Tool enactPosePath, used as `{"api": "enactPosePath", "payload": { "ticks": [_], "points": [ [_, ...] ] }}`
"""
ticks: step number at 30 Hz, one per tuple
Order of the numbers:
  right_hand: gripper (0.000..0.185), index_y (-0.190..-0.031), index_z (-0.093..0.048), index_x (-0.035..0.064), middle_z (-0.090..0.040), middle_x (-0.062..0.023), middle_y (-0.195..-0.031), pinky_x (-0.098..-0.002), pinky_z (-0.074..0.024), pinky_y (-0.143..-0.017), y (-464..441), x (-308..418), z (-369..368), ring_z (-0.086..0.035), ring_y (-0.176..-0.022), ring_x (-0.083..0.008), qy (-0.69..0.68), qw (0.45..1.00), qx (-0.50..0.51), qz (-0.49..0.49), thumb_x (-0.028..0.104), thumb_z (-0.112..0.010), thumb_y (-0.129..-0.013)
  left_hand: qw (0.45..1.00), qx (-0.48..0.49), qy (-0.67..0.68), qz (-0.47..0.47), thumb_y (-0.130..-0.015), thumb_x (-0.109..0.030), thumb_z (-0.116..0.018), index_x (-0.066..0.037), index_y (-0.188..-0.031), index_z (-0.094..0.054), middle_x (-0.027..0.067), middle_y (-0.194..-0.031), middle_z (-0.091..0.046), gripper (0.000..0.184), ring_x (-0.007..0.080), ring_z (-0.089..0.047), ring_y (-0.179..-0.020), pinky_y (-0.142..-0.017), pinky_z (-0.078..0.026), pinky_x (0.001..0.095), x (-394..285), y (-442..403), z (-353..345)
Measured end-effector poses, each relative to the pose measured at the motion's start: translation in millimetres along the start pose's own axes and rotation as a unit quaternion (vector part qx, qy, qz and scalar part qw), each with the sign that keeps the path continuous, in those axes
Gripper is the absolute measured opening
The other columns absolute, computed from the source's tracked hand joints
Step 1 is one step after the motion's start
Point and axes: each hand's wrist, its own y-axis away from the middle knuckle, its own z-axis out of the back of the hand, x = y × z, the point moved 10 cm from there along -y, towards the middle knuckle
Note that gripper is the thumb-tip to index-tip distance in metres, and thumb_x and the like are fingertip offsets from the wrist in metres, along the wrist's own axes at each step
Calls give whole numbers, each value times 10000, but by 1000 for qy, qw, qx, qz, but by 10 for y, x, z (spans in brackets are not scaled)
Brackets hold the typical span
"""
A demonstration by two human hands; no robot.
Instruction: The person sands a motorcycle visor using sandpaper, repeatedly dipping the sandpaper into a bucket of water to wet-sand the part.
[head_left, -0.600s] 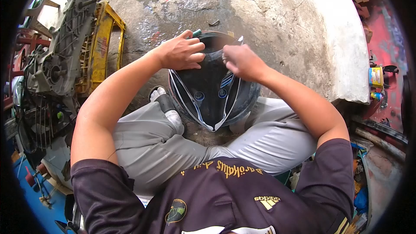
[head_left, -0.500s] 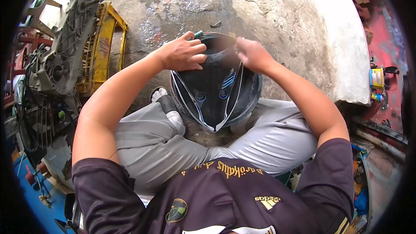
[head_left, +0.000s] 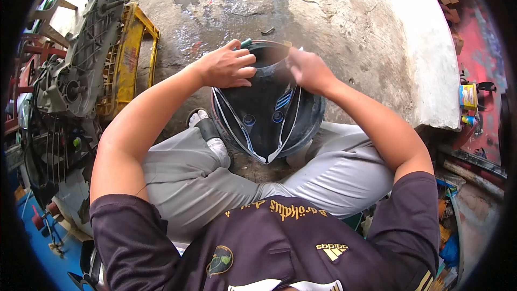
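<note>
A black motorcycle fairing panel (head_left: 264,99) with white-edged sides, blue stripes and two round holes lies over a dark round basin (head_left: 315,124) between my legs. Its narrow tip points toward me. My left hand (head_left: 231,66) grips the panel's upper left part with curled fingers. At the panel's upper right is my right hand (head_left: 309,70), smeared by motion; whether anything is in its fingers is hidden. A teal piece (head_left: 246,43) shows by the basin's far rim near my left fingers.
To the left stand a grey engine casing (head_left: 81,64) and a yellow crate (head_left: 142,27). A small bent metal piece (head_left: 267,31) lies on the wet concrete floor (head_left: 350,21) beyond the basin. A raised white ledge (head_left: 439,86) and a yellow can (head_left: 468,97) are at right.
My right hand has shifted slightly left and down along the panel's upper right side. My left hand and the panel stay where they were.
</note>
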Motion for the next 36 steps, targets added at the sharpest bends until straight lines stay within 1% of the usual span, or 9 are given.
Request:
{"api": "enactPosePath", "payload": {
  "ticks": [5,11,15,18,22,27,30,33,36],
  "points": [
    [113,-1039,-619,24,-703,-280,-918,-553,-542,-801,-23,-45,-42,-696,-934,-491,-30,998,-32,-41,52,-630,-931,1000,14,-6,5,-959,-400,-752,-162,-1202,-598,73,-1175,-584,373,264,-605,-1067,-1038,-415,494,25,7,-23],
    [80,-986,-591,27,-686,-163,-960,-507,-510,-857,176,646,-325,-676,-977,-409,32,984,36,169,58,-649,-942,1000,0,12,5,-948,-398,-763,-159,-1199,-602,76,-1179,-587,383,264,-606,-1069,-1028,-419,491,37,13,7],
    [80,-1043,-630,46,-663,-158,-972,-494,-502,-843,123,563,-166,-635,-934,-393,14,980,17,196,66,-644,-967,1000,-10,9,10,-938,-399,-771,-159,-1195,-601,75,-1181,-588,391,261,-607,-1071,-1020,-420,488,25,17,21],
    [117,-997,-627,58,-675,-137,-959,-478,-518,-882,170,655,-306,-668,-980,-371,45,974,32,219,57,-652,-883,1000,-12,13,9,-931,-403,-775,-159,-1198,-601,73,-1179,-588,401,261,-606,-1067,-1012,-420,484,33,7,25],
    [173,-1002,-639,82,-683,-95,-1033,-440,-524,-894,526,961,-719,-672,-1008,-315,126,928,171,307,45,-670,-836,1000,-12,12,3,-931,-406,-773,-163,-1216,-588,73,-1177,-587,418,263,-605,-1063,-997,-417,477,34,6,28],
    [168,-1036,-651,95,-660,-110,-953,-459,-518,-866,165,624,-278,-651,-966,-329,89,963,63,246,60,-675,-873,1000,-15,6,-2,-928,-414,-774,-166,-1205,-577,74,-1175,-587,421,264,-605,-1063,-983,-418,476,15,-8,43],
    [190,-1004,-623,105,-667,-74,-952,-431,-509,-869,440,802,-606,-650,-979,-300,117,938,129,300,68,-686,-828,1000,-16,-9,0,-995,-459,-688,-165,-1088,-591,56,-1071,-561,324,245,-591,-1039,-980,-416,445,21,-18,47],
    [255,-1061,-635,144,-687,-22,-976,-420,-514,-881,824,1049,-917,-665,-1031,-248,160,894,231,348,108,-712,-821,1000,2,-2,-4,-939,-418,-765,-163,-1191,-582,68,-1163,-585,402,263,-605,-1061,-1016,-424,487,28,-22,20],
    [211,-1055,-648,156,-706,-28,-975,-431,-520,-856,606,869,-650,-671,-1019,-257,167,921,148,320,127,-696,-852,1000,-4,-9,-10,-936,-408,-768,-160,-1197,-584,70,-1174,-589,404,267,-608,-1068,-1020,-429,495,1,-27,43]
  ]
}}
